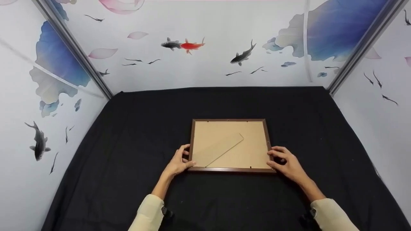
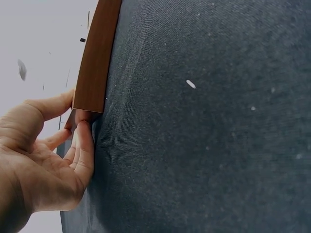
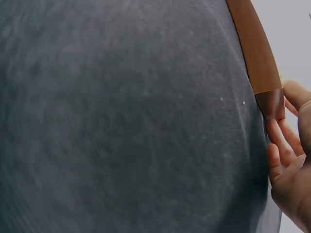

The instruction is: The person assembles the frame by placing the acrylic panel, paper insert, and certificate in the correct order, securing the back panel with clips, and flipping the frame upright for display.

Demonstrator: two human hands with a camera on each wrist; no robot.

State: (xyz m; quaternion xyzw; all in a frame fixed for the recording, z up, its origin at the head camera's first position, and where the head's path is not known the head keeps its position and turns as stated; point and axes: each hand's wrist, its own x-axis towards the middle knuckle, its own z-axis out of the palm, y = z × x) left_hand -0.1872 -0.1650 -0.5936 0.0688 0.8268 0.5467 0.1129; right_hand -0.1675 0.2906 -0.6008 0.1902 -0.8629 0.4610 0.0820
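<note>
A picture frame (image 1: 221, 144) lies back side up on the black cloth, with a brown wooden rim and a tan backing board. A flat stand flap runs slantwise across the board. My left hand (image 1: 179, 161) grips the rim near its lower left corner, thumb on top and fingers at the side. At the lower right corner my right hand (image 1: 288, 163) holds the rim the same way. In the left wrist view the brown rim (image 2: 97, 63) sits between thumb and fingers. The right wrist view shows the fingers at the corner of the rim (image 3: 260, 53).
Black cloth (image 1: 144, 128) covers the table. Pale panels with painted fish and leaves (image 1: 212, 70) stand at the back and both sides, joined by grey metal posts (image 1: 77, 51). A small white speck (image 2: 190, 84) lies on the cloth near the frame.
</note>
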